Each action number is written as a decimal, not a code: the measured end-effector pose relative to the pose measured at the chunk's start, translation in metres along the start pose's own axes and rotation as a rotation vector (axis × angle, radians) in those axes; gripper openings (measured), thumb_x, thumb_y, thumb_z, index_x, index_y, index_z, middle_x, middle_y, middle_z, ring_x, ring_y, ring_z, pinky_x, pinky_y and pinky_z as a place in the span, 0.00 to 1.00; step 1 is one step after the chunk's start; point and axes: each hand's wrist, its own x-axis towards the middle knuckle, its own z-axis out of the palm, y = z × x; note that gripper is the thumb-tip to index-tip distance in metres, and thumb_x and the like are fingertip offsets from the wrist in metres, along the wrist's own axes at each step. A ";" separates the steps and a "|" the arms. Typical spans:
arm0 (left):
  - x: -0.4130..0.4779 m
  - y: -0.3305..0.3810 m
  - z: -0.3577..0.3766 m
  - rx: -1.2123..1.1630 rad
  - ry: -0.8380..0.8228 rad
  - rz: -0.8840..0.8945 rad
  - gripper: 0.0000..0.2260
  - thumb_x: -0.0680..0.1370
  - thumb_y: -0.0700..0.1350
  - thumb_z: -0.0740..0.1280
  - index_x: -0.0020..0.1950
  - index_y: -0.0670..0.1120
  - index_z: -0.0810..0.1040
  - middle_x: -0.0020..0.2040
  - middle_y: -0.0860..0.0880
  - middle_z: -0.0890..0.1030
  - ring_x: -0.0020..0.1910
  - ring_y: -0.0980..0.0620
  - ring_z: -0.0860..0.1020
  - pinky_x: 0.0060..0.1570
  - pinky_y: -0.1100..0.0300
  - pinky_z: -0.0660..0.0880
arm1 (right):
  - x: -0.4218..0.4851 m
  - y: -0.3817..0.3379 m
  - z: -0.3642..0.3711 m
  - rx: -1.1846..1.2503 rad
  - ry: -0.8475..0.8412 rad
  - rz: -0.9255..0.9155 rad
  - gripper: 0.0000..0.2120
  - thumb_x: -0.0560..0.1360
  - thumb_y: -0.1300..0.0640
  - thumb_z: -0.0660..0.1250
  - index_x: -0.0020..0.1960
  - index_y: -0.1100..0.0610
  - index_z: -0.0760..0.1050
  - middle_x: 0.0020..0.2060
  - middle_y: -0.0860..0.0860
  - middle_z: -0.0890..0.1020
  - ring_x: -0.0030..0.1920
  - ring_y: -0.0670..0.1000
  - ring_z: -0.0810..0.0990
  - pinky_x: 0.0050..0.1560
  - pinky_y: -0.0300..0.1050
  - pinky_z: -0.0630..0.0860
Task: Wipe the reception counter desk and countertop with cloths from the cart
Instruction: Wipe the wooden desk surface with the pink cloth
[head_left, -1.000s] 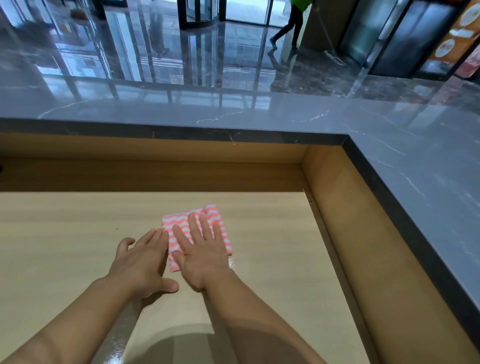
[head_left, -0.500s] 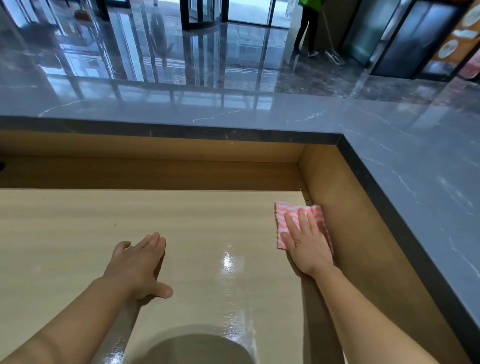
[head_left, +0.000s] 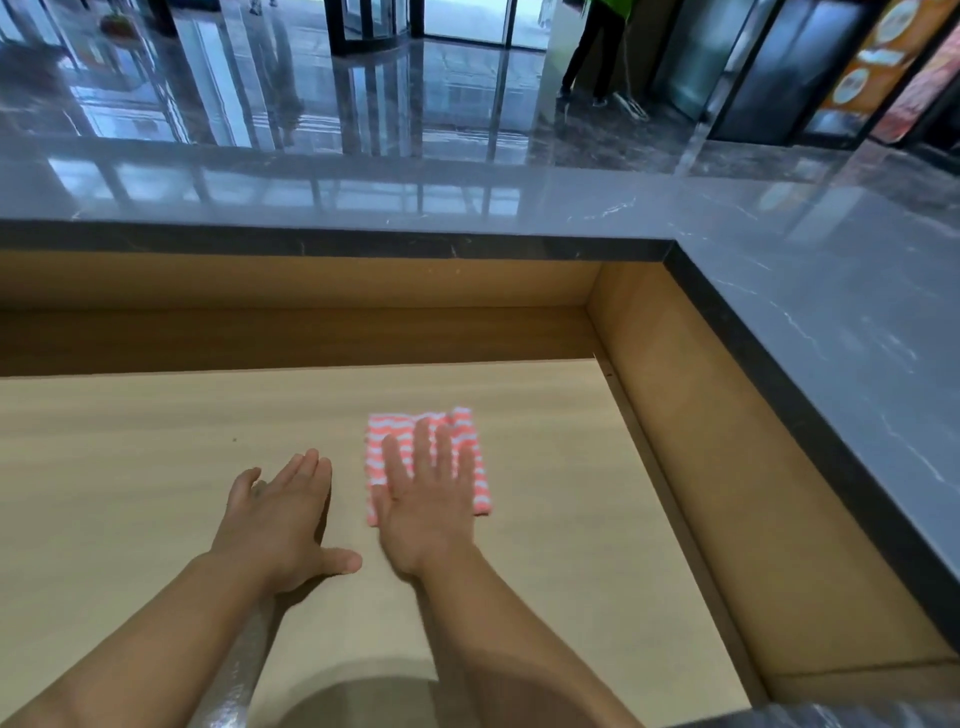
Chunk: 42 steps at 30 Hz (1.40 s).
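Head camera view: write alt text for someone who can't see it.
A right hand presses a pink-and-white striped cloth flat on a light wooden desk; the left hand rests beside it. A raised grey stone countertop borders the desk's back and right.

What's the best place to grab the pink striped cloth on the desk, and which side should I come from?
Probably its far right corner, pinched from the right. The cloth lies folded flat on the desk under the right hand, whose straight fingers cover its middle, so only the far edge and a right strip show. The left hand rests on the desk to its left.
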 end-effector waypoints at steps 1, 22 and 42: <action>-0.005 -0.001 0.003 -0.006 0.023 -0.004 0.51 0.69 0.72 0.62 0.79 0.47 0.41 0.80 0.51 0.42 0.78 0.56 0.42 0.74 0.48 0.41 | -0.004 -0.012 0.002 -0.020 -0.028 -0.049 0.27 0.83 0.43 0.39 0.78 0.47 0.33 0.75 0.53 0.28 0.72 0.57 0.23 0.71 0.59 0.27; -0.062 0.009 0.014 0.031 -0.029 0.110 0.45 0.68 0.69 0.66 0.77 0.49 0.53 0.79 0.54 0.51 0.77 0.58 0.49 0.72 0.50 0.47 | -0.070 0.173 -0.031 0.057 -0.029 0.392 0.27 0.83 0.42 0.41 0.79 0.45 0.37 0.78 0.52 0.36 0.77 0.55 0.34 0.75 0.57 0.41; -0.053 0.003 0.022 0.100 -0.063 0.123 0.48 0.69 0.70 0.65 0.78 0.49 0.49 0.80 0.52 0.46 0.78 0.56 0.47 0.72 0.47 0.47 | -0.095 0.030 0.006 -0.038 -0.041 -0.109 0.29 0.79 0.39 0.33 0.79 0.44 0.38 0.72 0.47 0.29 0.75 0.51 0.27 0.70 0.50 0.24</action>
